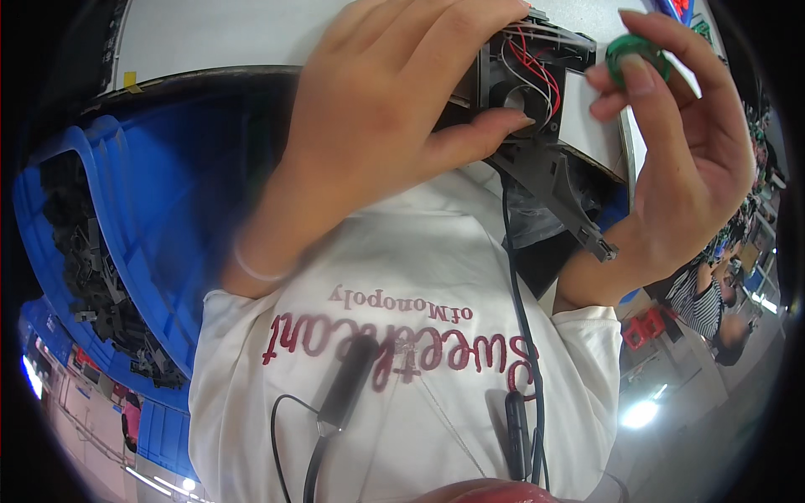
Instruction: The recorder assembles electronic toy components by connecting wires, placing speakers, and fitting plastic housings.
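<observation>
My left hand point(377, 117) grips a black plastic assembly point(549, 163) that has a small round fan and red, white and black wires point(537, 71) in its open top. The thumb presses on the fan side. My right hand point(696, 168) is on the assembly's right side and pinches a small green ring point(635, 50) between thumb and fingertips, just above a grey-white panel point(591, 126) of the assembly. Both hands are raised close to the camera, over my white shirt.
A large blue bin point(159, 210) with several black plastic parts point(92, 268) stands at the left. A black cable point(524, 318) hangs down the shirt from the assembly. Another person in a striped top point(700, 298) sits at the right.
</observation>
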The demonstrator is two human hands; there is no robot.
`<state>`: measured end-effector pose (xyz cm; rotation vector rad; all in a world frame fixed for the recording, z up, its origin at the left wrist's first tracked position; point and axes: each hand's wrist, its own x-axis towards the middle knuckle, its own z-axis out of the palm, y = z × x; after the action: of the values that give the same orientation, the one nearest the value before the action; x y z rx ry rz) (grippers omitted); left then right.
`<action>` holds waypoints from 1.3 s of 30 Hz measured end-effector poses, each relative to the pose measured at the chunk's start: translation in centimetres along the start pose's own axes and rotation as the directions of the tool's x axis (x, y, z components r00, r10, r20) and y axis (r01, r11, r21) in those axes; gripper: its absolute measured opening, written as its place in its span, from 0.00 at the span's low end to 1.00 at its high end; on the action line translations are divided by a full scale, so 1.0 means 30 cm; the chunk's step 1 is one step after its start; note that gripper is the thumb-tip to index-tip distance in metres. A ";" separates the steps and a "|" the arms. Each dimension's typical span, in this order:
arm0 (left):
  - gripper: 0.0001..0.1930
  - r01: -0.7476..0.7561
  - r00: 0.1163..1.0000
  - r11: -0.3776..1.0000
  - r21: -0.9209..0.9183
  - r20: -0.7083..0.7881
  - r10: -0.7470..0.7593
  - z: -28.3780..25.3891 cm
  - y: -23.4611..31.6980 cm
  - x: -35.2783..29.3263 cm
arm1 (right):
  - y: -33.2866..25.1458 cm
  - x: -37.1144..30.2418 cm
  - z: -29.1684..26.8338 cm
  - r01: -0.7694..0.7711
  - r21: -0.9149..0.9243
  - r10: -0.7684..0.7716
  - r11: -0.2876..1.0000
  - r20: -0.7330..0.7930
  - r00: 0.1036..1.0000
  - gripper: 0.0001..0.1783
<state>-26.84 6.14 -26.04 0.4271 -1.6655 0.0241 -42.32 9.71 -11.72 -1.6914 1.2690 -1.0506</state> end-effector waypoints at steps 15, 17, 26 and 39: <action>0.21 -0.031 0.998 0.984 0.176 -0.057 0.041 0.025 -0.004 0.015 | -0.004 -0.064 -0.006 0.182 -0.800 -0.141 0.571 0.123 0.982 0.12; 0.21 -0.026 0.999 0.976 0.216 -0.016 0.030 0.011 0.006 0.019 | -0.014 -0.073 -0.015 0.194 -0.769 -0.044 0.609 0.212 0.976 0.12; 0.18 -0.030 0.998 0.968 0.250 -0.047 0.042 0.015 0.013 0.008 | -0.067 -0.067 -0.015 0.150 -0.608 0.150 0.780 0.414 0.898 0.14; 0.18 -0.015 0.999 0.972 0.233 -0.026 0.021 0.015 0.011 0.019 | -0.002 -0.006 -0.085 -0.053 -0.223 0.186 0.973 0.634 0.751 0.19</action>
<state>-27.40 6.20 -25.49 0.5865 -1.6449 0.2404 -44.69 9.65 -10.75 -1.8558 1.0026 -0.1969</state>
